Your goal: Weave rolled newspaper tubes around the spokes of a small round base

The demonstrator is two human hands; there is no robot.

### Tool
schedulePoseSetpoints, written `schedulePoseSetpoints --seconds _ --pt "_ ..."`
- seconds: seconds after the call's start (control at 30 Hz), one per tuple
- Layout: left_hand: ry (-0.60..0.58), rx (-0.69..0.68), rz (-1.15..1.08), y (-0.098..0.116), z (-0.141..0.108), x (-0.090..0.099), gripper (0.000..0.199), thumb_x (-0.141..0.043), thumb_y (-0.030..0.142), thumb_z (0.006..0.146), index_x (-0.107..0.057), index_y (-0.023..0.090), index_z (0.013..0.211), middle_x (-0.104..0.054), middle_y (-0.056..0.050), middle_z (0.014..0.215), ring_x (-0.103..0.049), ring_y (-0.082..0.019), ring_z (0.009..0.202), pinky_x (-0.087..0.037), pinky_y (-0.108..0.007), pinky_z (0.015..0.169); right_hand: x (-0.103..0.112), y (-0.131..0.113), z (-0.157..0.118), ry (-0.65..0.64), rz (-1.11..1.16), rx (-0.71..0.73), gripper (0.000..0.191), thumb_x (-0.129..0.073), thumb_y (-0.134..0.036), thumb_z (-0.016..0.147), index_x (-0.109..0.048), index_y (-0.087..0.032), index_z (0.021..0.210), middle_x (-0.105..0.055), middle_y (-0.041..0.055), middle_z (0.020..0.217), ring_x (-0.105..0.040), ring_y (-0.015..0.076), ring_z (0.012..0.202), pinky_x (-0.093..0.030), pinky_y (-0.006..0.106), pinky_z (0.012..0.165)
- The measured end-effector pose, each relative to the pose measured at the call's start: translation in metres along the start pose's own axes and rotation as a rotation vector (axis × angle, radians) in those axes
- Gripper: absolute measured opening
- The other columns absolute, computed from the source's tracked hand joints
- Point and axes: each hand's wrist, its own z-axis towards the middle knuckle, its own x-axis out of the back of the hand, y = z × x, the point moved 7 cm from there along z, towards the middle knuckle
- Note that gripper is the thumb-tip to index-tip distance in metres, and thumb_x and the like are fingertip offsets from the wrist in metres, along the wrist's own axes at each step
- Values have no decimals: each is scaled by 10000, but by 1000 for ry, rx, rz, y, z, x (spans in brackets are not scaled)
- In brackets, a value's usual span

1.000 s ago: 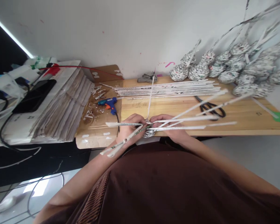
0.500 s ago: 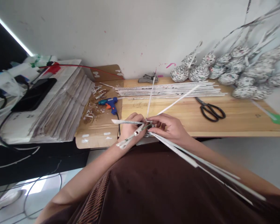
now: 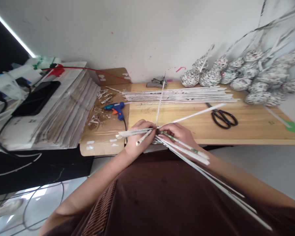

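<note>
At the centre of the frame, our left hand (image 3: 139, 136) and right hand (image 3: 180, 133) grip the woven paper piece (image 3: 156, 140) with bent fingers; paper strips (image 3: 186, 151) spread toward lower right.

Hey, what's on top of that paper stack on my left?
A black phone lies on the paper stack, with a red item near its far end. The paper directly under the phone is covered.

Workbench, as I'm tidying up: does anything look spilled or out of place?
Yes. Paper scraps lie scattered over the stained cardboard around the glue gun, unlike the neatly laid sticks. Pink marks also stand out on the wall. The woven piece is mostly hidden, so I can't judge it.
</note>
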Motion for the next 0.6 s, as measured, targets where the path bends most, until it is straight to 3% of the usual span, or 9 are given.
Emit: schedulePoseSetpoints --seconds 0.13,0.3,0.43,0.6 --pt "12 -11 -9 -3 -2 -2 84 -712 120 841 -707 204 834 -704 0 813 -672 -139 788 -523 -239 748 -1 -3 0 -19 22 77 122 -655 -185 897 -674 -238 1005 -727 39 943 -679 182 870 -536 293 771" --pt "11 -23 -67 -7 -4 -3 48 -703 162 868 -695 208 857 -681 5 816 -655 -134 782 -521 -242 751 1 -4 0 17 42 -12 118 -641 -253 926 -694 -230 1029 -752 59 1045 -705 205 918 -553 328 795" --pt "-7 -2 -83 -8 -3 -3 36 -695 194 886 -696 209 853 -683 -1 817 -660 -142 791 -530 -255 757 4 -11 -1 26 -89 27 266 -579 -208 950 -666 -253 1197 -756 60 1106 -708 218 990 -538 343 883" --pt "-8 -13 -79 -6 -4 -3 24 -698 199 888 -714 215 880 -688 -10 842 -664 -143 797 -542 -258 757 1 -8 -3 -105 -315 50 330 -603 -197 895 -651 -233 1219 -739 63 1027 -663 229 909 -498 319 772"
